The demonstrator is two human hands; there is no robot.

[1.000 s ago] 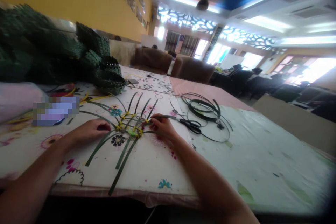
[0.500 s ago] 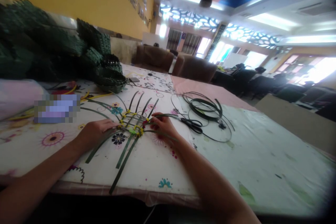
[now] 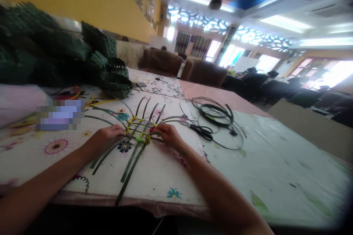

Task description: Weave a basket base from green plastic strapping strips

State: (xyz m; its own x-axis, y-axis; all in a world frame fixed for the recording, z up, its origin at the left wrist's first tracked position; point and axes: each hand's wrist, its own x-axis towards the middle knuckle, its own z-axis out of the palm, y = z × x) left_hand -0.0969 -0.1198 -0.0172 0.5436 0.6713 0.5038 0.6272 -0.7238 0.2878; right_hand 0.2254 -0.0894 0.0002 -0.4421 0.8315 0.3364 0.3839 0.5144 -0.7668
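A lattice of crossed dark green strips (image 3: 135,129), fastened with yellow ties (image 3: 148,138), lies on the patterned tablecloth, its long strip ends fanning outward. My left hand (image 3: 111,134) is closed at its left edge, fingers pinched on a green strip. At the right edge, my right hand (image 3: 167,134) has its fingers closed round another green strip, beside a red tie (image 3: 152,129). The fingertips of both hands are partly hidden among the strips. Black scissors (image 3: 202,131) rest to the right of my right hand.
Coiled green strip (image 3: 216,114) lies behind the scissors. Dark green woven baskets (image 3: 117,82) are heaped at the back left, near yellow strips (image 3: 102,101) and a pink bag (image 3: 20,102). Brown chairs (image 3: 162,61) stand beyond the table (image 3: 270,161).
My right hand has shifted slightly left and down, closer to the lattice's edge. My left hand has moved a little, and the strips beneath it and at the front have shifted slightly.
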